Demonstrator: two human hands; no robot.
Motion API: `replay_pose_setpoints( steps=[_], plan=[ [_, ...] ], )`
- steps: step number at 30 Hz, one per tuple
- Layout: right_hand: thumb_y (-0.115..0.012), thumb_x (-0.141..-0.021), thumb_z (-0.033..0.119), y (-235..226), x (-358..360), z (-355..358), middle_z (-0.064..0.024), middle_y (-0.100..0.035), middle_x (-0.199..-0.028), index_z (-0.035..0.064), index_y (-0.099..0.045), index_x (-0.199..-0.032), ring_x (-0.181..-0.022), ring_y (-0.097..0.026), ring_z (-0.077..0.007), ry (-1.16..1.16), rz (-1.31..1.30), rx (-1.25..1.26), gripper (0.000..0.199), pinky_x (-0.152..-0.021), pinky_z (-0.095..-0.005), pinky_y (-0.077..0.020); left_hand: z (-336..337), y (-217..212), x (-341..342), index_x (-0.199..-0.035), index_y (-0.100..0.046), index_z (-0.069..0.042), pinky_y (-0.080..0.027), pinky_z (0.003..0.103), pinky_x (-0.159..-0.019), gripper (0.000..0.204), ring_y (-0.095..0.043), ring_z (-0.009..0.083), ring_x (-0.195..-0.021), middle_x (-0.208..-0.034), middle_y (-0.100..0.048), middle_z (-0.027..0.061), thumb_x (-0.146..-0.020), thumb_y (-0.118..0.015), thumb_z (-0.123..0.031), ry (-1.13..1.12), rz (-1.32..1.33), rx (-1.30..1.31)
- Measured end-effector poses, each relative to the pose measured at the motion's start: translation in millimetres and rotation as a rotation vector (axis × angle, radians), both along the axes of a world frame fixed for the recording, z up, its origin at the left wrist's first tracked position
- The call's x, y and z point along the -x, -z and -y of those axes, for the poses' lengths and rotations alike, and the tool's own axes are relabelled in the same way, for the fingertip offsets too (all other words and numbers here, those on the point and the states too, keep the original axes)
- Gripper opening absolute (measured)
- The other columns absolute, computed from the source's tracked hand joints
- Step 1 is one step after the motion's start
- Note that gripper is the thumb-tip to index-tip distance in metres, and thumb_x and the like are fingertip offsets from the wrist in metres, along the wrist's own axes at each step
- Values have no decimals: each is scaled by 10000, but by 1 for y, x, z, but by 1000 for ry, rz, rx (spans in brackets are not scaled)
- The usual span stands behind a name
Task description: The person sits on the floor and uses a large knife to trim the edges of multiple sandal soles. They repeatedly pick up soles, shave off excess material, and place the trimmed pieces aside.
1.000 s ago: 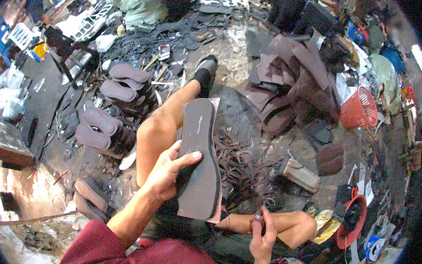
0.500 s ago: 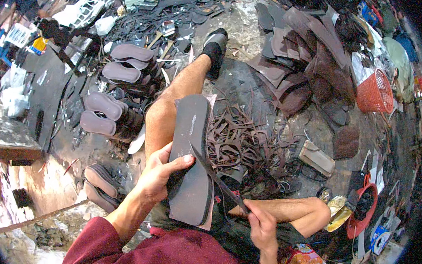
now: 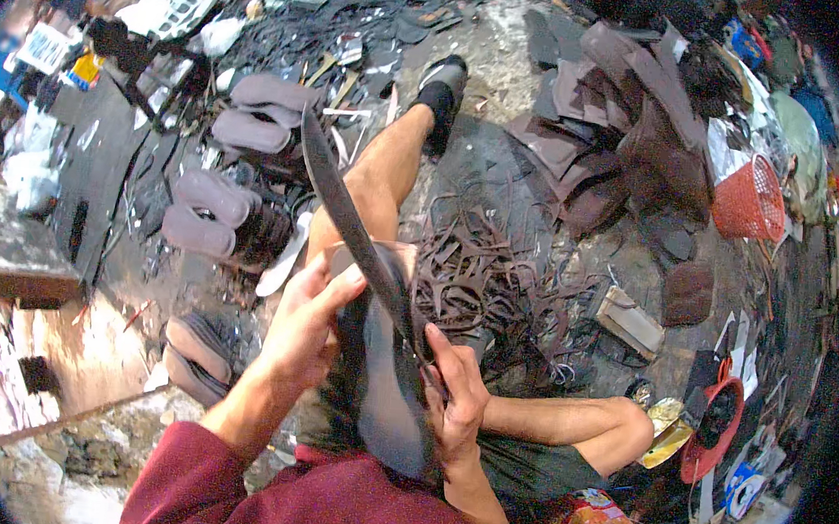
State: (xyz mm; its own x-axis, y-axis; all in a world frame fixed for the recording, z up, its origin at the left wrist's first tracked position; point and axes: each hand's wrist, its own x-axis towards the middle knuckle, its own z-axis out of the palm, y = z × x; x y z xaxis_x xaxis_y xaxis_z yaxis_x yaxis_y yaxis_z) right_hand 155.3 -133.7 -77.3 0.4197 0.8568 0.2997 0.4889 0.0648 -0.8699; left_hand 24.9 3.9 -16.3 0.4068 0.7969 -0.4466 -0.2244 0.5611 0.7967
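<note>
Strong daylight from left; white glare at rim far left of left hand [image 3: 306,322]. Pale surface [image 3: 82,352] beyond left forearm overexposed. Both hands, right hand [image 3: 458,397] included, evenly lit, fairly sharp. Soft sheen on sole [image 3: 391,421] between them. Bench [image 3: 4,281] edge left of hands bends; black corners around grainy.

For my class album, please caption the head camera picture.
Left hand grips a shoe sole; right hand holds a long dark knife.
</note>
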Motion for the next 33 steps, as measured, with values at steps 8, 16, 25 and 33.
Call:
replay_pose_setpoints(
  steps=[8, 16, 25, 33],
  plan=[
    [-651, -905, 121, 55, 8, 125, -157, -610, -985, 111, -650, -1282, -887, -602, -337, 29, 85, 260, 378, -792, -436, -497, 2, 17, 33, -1141, -641, -84, -560, 280, -769, 265, -682, 107, -837, -983, -711, 13, -941, -700, -248, 193, 157, 306],
    [-699, -829, 95, 20, -30, 64, -125, -618, -903, 140, -676, -1265, -799, -595, -317, -41, 121, 261, 439, -693, -426, -487, 1, 20, 30, -1203, -626, -36, -553, 301, -843, 309, -676, 130, -936, -1076, -714, 42, -916, -716, -109, 218, 133, 284],
    [-697, -842, 99, -20, -69, 8, -75, -603, -811, 171, -656, -1292, -658, -599, -260, -306, 109, 319, 458, -596, -380, -511, -13, 13, 27, -1138, -680, -15, -544, 281, -828, 282, -675, 116, -912, -1034, -733, 54, -900, -759, -145, 377, -74, 180],
    [-659, -885, 128, -70, -108, -88, -75, -567, -669, 120, -656, -1283, -543, -589, -261, -768, 236, 444, 398, -509, -398, -466, -7, 12, 17, -1132, -673, -8, -529, 264, -803, 357, -642, 86, -908, -983, -725, 44, -840, -827, -144, 468, -178, 145]
  ],
)
